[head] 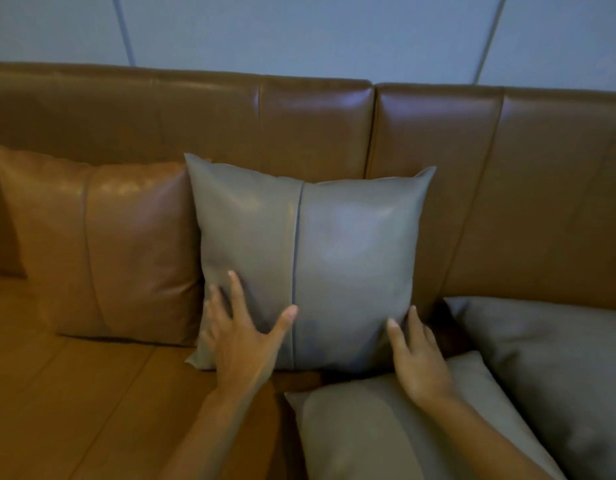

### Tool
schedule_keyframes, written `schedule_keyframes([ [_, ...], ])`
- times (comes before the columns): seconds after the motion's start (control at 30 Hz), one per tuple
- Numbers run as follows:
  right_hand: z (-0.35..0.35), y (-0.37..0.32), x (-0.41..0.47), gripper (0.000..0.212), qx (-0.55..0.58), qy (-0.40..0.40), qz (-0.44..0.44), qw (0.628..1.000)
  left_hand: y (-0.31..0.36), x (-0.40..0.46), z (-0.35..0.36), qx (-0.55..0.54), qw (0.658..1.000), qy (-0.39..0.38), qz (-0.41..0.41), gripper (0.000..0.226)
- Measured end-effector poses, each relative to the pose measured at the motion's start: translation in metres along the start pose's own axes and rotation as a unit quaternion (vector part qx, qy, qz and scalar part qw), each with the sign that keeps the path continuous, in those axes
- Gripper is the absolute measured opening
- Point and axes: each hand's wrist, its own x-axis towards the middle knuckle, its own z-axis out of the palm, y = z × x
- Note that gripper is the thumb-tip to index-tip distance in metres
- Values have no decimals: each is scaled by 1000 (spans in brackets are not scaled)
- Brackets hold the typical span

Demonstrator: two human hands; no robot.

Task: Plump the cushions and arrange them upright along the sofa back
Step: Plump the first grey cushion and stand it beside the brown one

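Observation:
A grey leather cushion (334, 244) stands upright against the brown sofa back (299, 123). My left hand (242, 337) lies flat on its lower left face, fingers spread. My right hand (417, 358) touches its lower right corner, fingers apart around the edge. A brown cushion (116, 244) stands upright to its left, touching it. Two more grey cushions lie flat on the seat: one (386, 434) under my right forearm, one (549, 368) at the far right.
The brown leather seat (74, 393) stretches to the left in front of the brown cushion. A pale blue-grey panelled wall (299, 29) rises behind the sofa. The sofa back at the right (542, 202) has no cushion against it.

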Motion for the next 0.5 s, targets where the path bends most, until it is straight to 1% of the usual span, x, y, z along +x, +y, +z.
schedule_keyframes([
  [0.07, -5, 5, -20, 70, -131, 11, -40, 991, 13, -29, 5, 16, 999, -31, 36, 119],
  [0.13, -14, 11, -40, 67, -208, 21, -64, 976, 26, -58, 11, 36, 995, -79, 48, 115],
  [0.23, -37, 12, -76, 70, -213, 9, -64, 975, 48, -101, 13, 57, 986, -150, 49, 109],
  [0.3, -52, 16, -100, 78, -209, 16, -68, 975, 63, -127, 9, 46, 980, -191, 41, 107],
  [0.33, -58, 19, -110, 77, -208, 19, -65, 976, 68, -139, 6, 40, 976, -211, 38, 105],
  [0.43, -69, 31, -134, 65, -189, 14, -30, 981, 79, -168, -2, 44, 958, -284, 18, 102],
  [0.5, -71, 39, -144, 63, -186, 1, -16, 982, 82, -181, -6, 65, 946, -316, 10, 103],
])
